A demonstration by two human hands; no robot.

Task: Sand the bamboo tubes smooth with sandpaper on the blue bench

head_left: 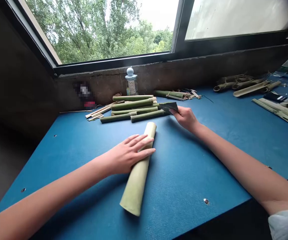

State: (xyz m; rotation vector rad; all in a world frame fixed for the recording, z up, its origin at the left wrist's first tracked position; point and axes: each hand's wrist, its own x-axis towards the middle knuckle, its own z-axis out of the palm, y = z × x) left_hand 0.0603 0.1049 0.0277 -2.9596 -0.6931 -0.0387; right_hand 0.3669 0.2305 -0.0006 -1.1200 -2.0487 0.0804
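A pale green split piece of bamboo [136,181] lies lengthwise on the blue table, its curved side up. Across its upper half rests my left hand [134,151], palm down with fingers stretched out and slightly apart. My right hand [185,116] pinches a dark, folded piece of sandpaper [168,107] between thumb and fingers, above the table to the right of the bamboo's far end. The sandpaper partly covers the ends of several green bamboo sticks [134,111] lying behind it.
Thin bamboo strips [99,112] lie at the back left. A lidded glass jar [131,83] stands by the wall under the window. More bamboo [173,94] lies at the back, with split tubes [248,86] and strips [278,111] at right. Bolts [206,201] dot the tabletop.
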